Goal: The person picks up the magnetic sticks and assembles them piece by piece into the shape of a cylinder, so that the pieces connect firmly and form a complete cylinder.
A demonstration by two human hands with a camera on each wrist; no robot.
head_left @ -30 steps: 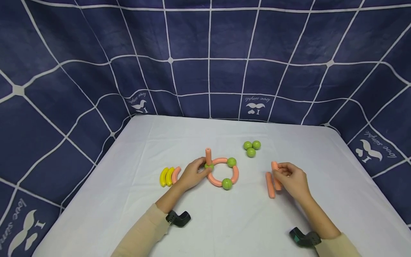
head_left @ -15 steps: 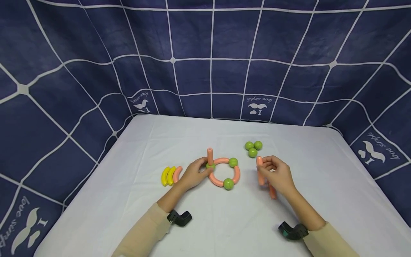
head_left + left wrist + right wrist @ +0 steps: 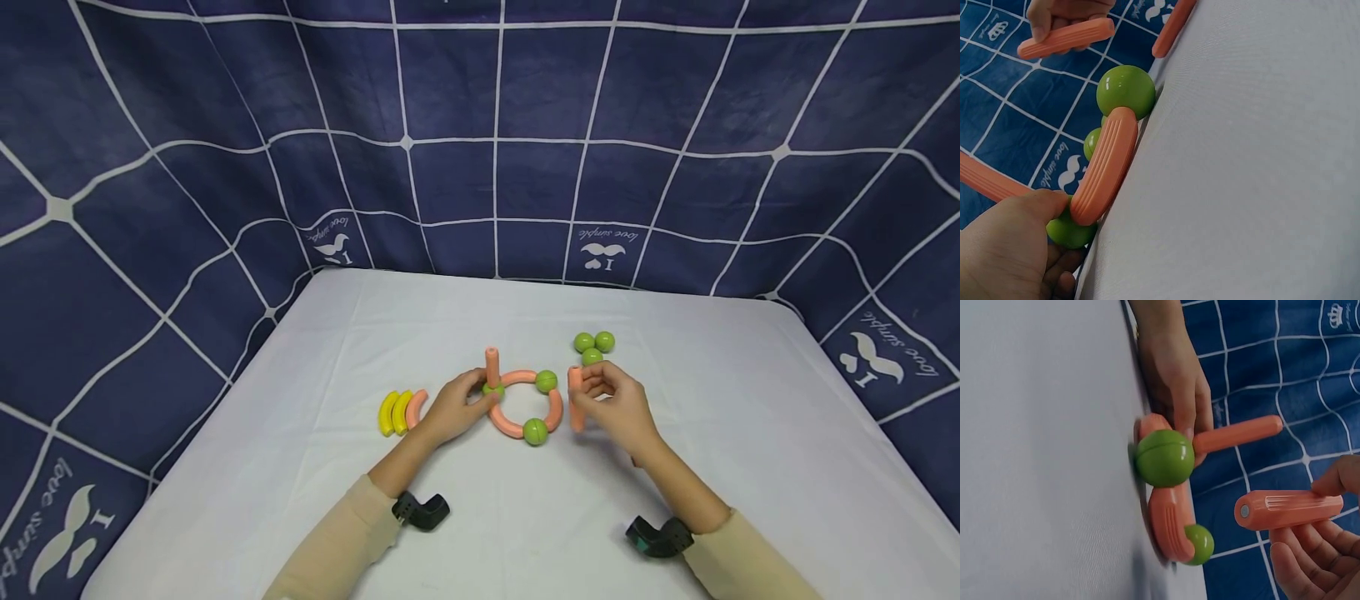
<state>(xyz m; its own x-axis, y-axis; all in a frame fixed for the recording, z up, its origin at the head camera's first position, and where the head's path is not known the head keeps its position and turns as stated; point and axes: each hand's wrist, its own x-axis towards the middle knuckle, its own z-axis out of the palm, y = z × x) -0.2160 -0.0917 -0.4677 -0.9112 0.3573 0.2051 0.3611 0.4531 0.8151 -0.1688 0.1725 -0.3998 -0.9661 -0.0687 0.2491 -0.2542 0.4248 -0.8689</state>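
A ring of curved orange sticks (image 3: 507, 423) joined by green balls lies on the white table. My left hand (image 3: 457, 408) pinches the ring's left ball (image 3: 1067, 232) between thumb and fingers. From that ball a straight orange stick (image 3: 492, 367) rises upright. Just right of the ring, my right hand (image 3: 621, 410) holds another straight orange stick (image 3: 1291, 509) near-upright between thumb and fingertips. In the right wrist view, a small grey disc (image 3: 1245, 511) shows in that stick's end. The ring's front ball (image 3: 536, 432) and back right ball (image 3: 546, 382) are untouched.
Loose green balls (image 3: 584, 342) sit together behind my right hand. Two yellow curved sticks (image 3: 387, 414) and an orange curved one (image 3: 415, 410) lie left of my left hand. One more straight orange stick (image 3: 1174, 28) shows in the left wrist view. Navy checked cloth (image 3: 450, 183) hangs around the table.
My right hand has lifted a straight orange stick from beside its twin and carried it left, close to the ring. My left hand has stayed on the ball.
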